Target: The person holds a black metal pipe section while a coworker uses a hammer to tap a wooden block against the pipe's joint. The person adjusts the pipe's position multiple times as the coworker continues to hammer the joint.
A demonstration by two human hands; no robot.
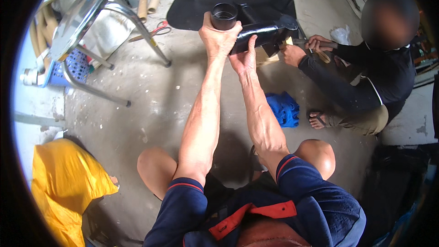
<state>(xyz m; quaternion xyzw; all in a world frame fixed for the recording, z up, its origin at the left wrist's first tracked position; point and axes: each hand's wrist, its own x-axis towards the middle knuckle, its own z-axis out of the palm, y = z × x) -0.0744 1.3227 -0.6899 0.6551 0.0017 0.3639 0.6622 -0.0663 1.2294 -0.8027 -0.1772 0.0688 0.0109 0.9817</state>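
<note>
My left hand [218, 40] is wrapped round a black cylinder with an open round end [224, 16] that faces up. My right hand [244, 61] grips a glossy black tube [258, 34] from below, its thumb along the near side. Whether the cylinder and the tube are one piece, I cannot tell. At the tube's right end is a rounded black part [288, 22]. Close to that end, a co-worker's hand [293, 56] holds something against it, partly hidden, and their other hand [315, 43] grips a grey bar. A wooden block [266, 58] lies under the tube.
A large black panel [183, 11] with a bent black bar lies beyond my hands. To the left stand a metal-legged stool [148, 36] and a blue basket [75, 68]. Red-handled scissors [161, 28], a blue cloth [284, 109] and yellow fabric [64, 174] are about.
</note>
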